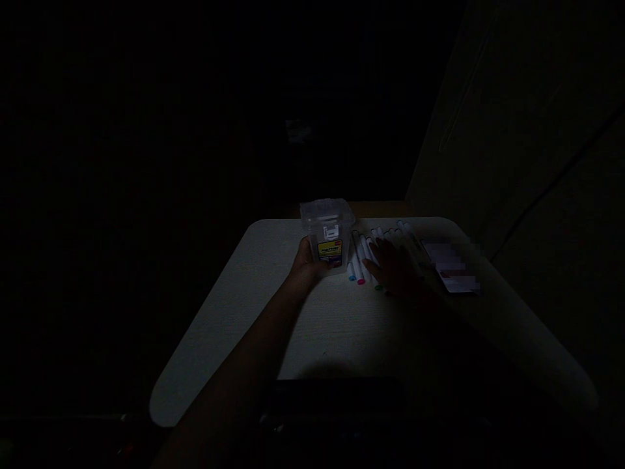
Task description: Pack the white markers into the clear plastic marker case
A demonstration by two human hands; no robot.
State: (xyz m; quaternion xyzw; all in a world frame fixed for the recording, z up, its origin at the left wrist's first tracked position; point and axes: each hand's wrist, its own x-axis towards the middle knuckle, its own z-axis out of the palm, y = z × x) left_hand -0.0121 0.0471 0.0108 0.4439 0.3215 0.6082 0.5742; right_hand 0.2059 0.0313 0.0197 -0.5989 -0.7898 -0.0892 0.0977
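A clear plastic box (317,225) with a yellow and purple label and a front latch stands upright near the far side of the white table. My left hand (307,266) is wrapped round its lower left side, thumb across the front. Just right of the box, several white markers (360,260) lie in a row, with blue, pink and green ends. Over the markers rests my right hand (393,267), fingers apart and palm down. It is in deep shadow, so exact contact with single markers is hard to see.
A phone-like flat object (452,267), partly blurred out, lies on the right of the white table (234,319). A dark cable (551,189) runs along the wall at right. A dark shape (336,397) covers the table's near edge. The surroundings are very dark.
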